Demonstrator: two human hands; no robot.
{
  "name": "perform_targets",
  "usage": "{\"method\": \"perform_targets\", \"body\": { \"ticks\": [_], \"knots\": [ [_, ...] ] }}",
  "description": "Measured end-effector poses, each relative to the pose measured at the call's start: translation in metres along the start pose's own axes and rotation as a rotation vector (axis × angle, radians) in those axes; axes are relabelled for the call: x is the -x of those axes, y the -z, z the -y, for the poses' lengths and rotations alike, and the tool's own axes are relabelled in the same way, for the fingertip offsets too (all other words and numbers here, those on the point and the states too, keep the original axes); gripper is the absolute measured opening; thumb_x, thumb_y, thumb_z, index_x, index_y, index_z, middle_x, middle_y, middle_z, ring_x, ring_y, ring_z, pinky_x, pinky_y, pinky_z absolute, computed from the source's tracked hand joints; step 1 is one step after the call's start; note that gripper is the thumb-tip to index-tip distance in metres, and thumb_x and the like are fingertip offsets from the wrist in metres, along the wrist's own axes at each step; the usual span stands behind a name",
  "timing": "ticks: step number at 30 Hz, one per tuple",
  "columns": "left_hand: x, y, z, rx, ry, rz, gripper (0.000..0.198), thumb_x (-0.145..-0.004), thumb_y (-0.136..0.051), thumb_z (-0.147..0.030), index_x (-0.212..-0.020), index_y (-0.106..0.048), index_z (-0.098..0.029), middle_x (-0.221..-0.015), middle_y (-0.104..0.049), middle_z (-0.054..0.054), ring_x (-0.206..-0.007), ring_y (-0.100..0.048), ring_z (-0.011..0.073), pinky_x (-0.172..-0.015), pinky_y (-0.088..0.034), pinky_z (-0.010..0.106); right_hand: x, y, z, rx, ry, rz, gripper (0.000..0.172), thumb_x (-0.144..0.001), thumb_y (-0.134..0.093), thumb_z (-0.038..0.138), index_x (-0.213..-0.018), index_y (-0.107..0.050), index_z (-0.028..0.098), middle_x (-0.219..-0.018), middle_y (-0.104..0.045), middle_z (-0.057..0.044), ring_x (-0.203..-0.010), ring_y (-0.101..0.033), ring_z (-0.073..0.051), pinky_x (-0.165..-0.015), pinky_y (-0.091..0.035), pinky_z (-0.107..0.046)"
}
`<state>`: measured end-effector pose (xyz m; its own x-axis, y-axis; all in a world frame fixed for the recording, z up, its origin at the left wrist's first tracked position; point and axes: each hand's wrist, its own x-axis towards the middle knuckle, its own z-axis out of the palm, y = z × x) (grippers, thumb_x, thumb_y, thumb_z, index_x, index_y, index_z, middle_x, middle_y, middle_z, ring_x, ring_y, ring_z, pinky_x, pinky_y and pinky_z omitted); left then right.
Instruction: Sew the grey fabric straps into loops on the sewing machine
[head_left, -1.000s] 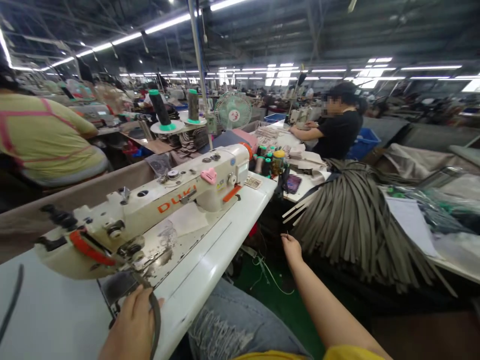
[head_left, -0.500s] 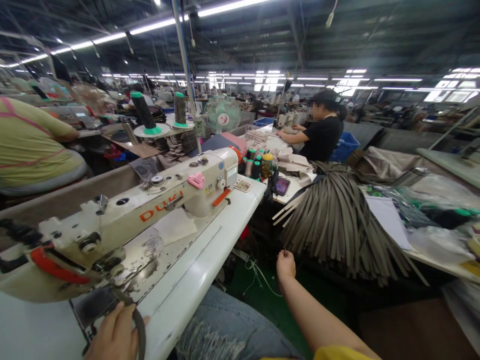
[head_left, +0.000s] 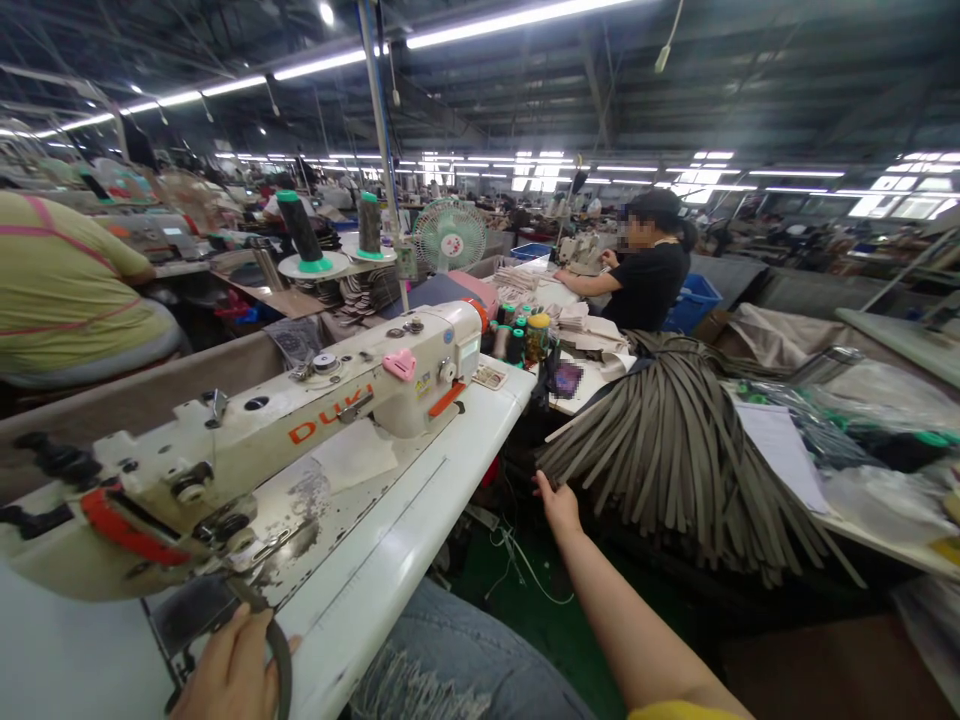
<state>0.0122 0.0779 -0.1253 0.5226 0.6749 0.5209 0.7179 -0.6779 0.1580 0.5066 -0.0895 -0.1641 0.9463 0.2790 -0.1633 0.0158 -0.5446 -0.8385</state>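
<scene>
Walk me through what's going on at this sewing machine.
A seated person's left hand holds a dark strip beside the needle end of the sewing machine. The right hand is stretched out to the free ends of a big bundle of strips on the right; whether its fingers grip one is too small to tell. Beyond, a person in black has both hands near another machine.
</scene>
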Motion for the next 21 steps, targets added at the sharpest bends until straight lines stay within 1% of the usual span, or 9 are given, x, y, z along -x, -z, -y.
{"method": "perform_targets", "body": {
  "ticks": [4, 7, 9, 11, 13, 15, 17, 19, 21],
  "knots": [
    [0.002, -0.010, 0.005, -0.064, -0.082, -0.104, 0.034, -0.099, -0.046, -0.040, -0.118, -0.059, -0.015, -0.122, -0.065, 0.018, -0.105, -0.067, 0.0307, -0.090, -0.055, 0.041, 0.002, -0.009, 0.004, 0.054, -0.021, 0.110, 0.031, -0.100, -0.064, 0.045, -0.107, -0.069, 0.016, -0.100, -0.073, -0.003, -0.085, -0.070, -0.017, -0.080, -0.060, -0.037],
    [0.004, -0.017, 0.012, -0.070, -0.118, -0.114, 0.034, -0.098, -0.048, -0.040, -0.119, -0.058, -0.016, -0.122, -0.065, 0.018, -0.106, -0.068, 0.0298, -0.091, -0.054, 0.040, 0.020, -0.010, -0.006, 0.117, -0.035, 0.195, 0.027, -0.099, -0.066, 0.041, -0.106, -0.068, 0.015, -0.097, -0.072, -0.002, -0.079, -0.069, -0.014, -0.073, -0.060, -0.033],
    [0.007, -0.021, 0.017, -0.077, -0.114, -0.104, 0.035, -0.097, -0.049, -0.040, -0.120, -0.058, -0.016, -0.123, -0.065, 0.018, -0.108, -0.068, 0.0301, -0.093, -0.054, 0.040, 0.033, -0.005, -0.012, 0.161, -0.007, 0.205, 0.025, -0.099, -0.066, 0.040, -0.102, -0.068, 0.015, -0.093, -0.071, -0.001, -0.075, -0.068, -0.013, -0.071, -0.059, -0.032],
    [0.009, -0.025, 0.024, -0.078, -0.106, -0.072, 0.036, -0.097, -0.048, -0.041, -0.120, -0.059, -0.016, -0.123, -0.065, 0.018, -0.110, -0.067, 0.0306, -0.095, -0.054, 0.041, 0.040, 0.005, -0.013, 0.202, 0.048, 0.144, 0.027, -0.100, -0.064, 0.043, -0.097, -0.068, 0.016, -0.090, -0.070, 0.000, -0.076, -0.067, -0.014, -0.075, -0.058, -0.033],
    [0.010, -0.028, 0.030, -0.069, -0.114, -0.025, 0.037, -0.096, -0.046, -0.041, -0.121, -0.059, -0.016, -0.124, -0.065, 0.018, -0.112, -0.067, 0.0307, -0.096, -0.055, 0.042, 0.039, 0.020, -0.006, 0.240, 0.107, 0.034, 0.028, -0.101, -0.060, 0.044, -0.098, -0.068, 0.017, -0.093, -0.071, -0.002, -0.084, -0.068, -0.017, -0.082, -0.056, -0.036],
    [0.011, -0.030, 0.034, -0.054, -0.112, 0.012, 0.037, -0.096, -0.044, -0.039, -0.121, -0.059, -0.016, -0.124, -0.064, 0.018, -0.113, -0.066, 0.0308, -0.096, -0.055, 0.042, 0.031, 0.035, 0.006, 0.274, 0.153, -0.074, 0.026, -0.102, -0.056, 0.042, -0.105, -0.068, 0.019, -0.103, -0.072, -0.004, -0.096, -0.068, -0.020, -0.089, -0.053, -0.038],
    [0.010, -0.031, 0.035, -0.035, -0.087, 0.030, 0.037, -0.095, -0.044, -0.040, -0.119, -0.060, -0.017, -0.123, -0.065, 0.018, -0.114, -0.066, 0.0311, -0.097, -0.055, 0.043, 0.019, 0.046, 0.021, 0.308, 0.178, -0.143, 0.026, -0.101, -0.055, 0.039, -0.117, -0.065, 0.020, -0.114, -0.072, -0.006, -0.105, -0.067, -0.021, -0.094, -0.050, -0.038],
    [0.009, -0.031, 0.033, -0.023, -0.049, 0.036, 0.037, -0.094, -0.045, -0.042, -0.118, -0.061, -0.017, -0.122, -0.066, 0.018, -0.114, -0.066, 0.0315, -0.099, -0.055, 0.043, 0.006, 0.051, 0.035, 0.349, 0.173, -0.172, 0.032, -0.100, -0.058, 0.038, -0.126, -0.062, 0.020, -0.123, -0.070, -0.008, -0.110, -0.066, -0.022, -0.098, -0.049, -0.039],
    [0.008, -0.029, 0.030, -0.017, -0.028, 0.027, 0.038, -0.094, -0.045, -0.043, -0.116, -0.062, -0.018, -0.122, -0.066, 0.017, -0.113, -0.066, 0.0319, -0.099, -0.055, 0.044, -0.004, 0.052, 0.045, 0.401, 0.125, -0.182, 0.039, -0.099, -0.061, 0.040, -0.132, -0.059, 0.019, -0.128, -0.067, -0.009, -0.112, -0.065, -0.024, -0.100, -0.050, -0.044]
  ]
}}
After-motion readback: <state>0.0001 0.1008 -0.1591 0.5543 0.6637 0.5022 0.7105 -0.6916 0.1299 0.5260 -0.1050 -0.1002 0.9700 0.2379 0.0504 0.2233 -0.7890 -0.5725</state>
